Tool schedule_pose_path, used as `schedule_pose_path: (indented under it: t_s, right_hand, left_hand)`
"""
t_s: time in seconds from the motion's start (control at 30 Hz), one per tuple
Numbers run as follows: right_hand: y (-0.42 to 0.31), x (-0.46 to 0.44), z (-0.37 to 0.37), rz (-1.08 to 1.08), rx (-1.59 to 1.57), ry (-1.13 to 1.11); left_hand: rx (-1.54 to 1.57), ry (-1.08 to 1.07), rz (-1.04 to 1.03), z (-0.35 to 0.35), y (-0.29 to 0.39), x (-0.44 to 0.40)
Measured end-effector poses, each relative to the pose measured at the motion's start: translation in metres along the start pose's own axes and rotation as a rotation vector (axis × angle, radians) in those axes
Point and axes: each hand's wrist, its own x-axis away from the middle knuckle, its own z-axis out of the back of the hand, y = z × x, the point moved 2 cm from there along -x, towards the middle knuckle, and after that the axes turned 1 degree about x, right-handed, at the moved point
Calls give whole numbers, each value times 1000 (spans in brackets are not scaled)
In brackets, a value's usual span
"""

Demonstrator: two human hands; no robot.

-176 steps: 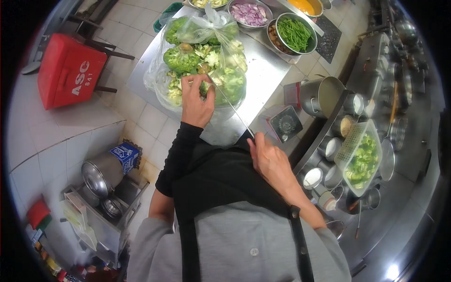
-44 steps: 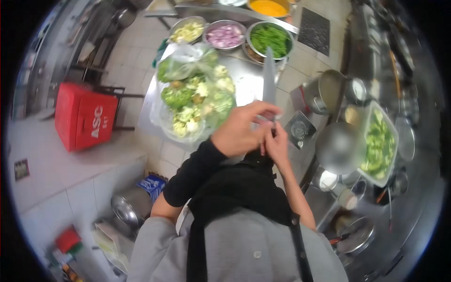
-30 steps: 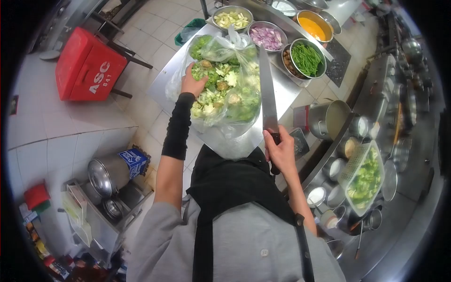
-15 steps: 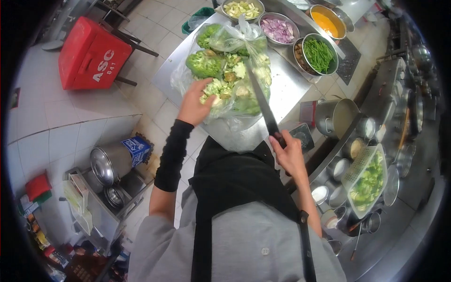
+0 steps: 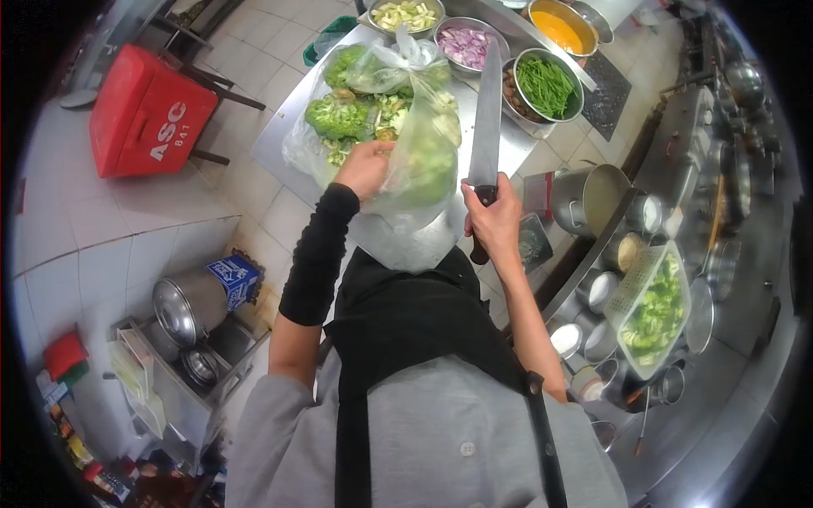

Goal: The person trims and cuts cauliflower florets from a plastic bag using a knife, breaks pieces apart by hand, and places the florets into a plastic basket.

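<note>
- Since the frame half a second ago, my knife [image 5: 485,135] has swung off the plastic bag [image 5: 421,127] to its right side, and my left hand [image 5: 364,172] has moved in deeper among the broccoli [image 5: 339,117].
- My right hand [image 5: 500,218] is closed around the knife's dark handle, blade pointing away from me, towards the bowl of onions [image 5: 457,66].
- My left fingers are curled; their tips are hidden, so I can't tell whether they pinch anything.
- The broccoli lies in the open bag on the metal table [image 5: 284,135].
- I judge it light, with firm stems and crumbly tops, so the stem is the place to hold it.
- The bag looks thin, limp and perhaps slippery; its knot gives the surest hold.
</note>
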Motion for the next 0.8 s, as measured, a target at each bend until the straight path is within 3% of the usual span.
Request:
schedule_pose_path:
  t_s: [0.07, 0.17, 0.23, 0.3, 0.37, 0.5, 0.53, 0.63, 0.8]
  right_hand:
    - [8, -3, 1, -5, 6, 3]
    - [17, -10, 1, -29, -8, 21]
    - [19, -13, 2, -37, -36, 30]
    - [15, -21, -3, -15, -85, 40]
    - [15, -37, -10, 3, -3, 41]
    - [16, -59, -20, -65, 36, 13]
    - [16, -60, -22, -60, 15, 7]
    - [2, -56, -23, -114, 14, 27]
    - [15, -72, -49, -129, -164, -41]
  left_hand:
    - [-30, -82, 192, 15, 40, 9]
    - [-99, -162, 179, 3, 51, 17]
    - [-520, -72, -8, -14, 61, 16]
    - [-654, -3, -88, -27, 62, 10]
    - [-505, 28, -62, -37, 56, -4]
    - [-414, 185, -212, -55, 52, 21]
    - [-419, 289, -303, -61, 59, 37]
    - [-335, 444, -306, -67, 98, 78]
    - [-345, 641, -344, -57, 90, 89]
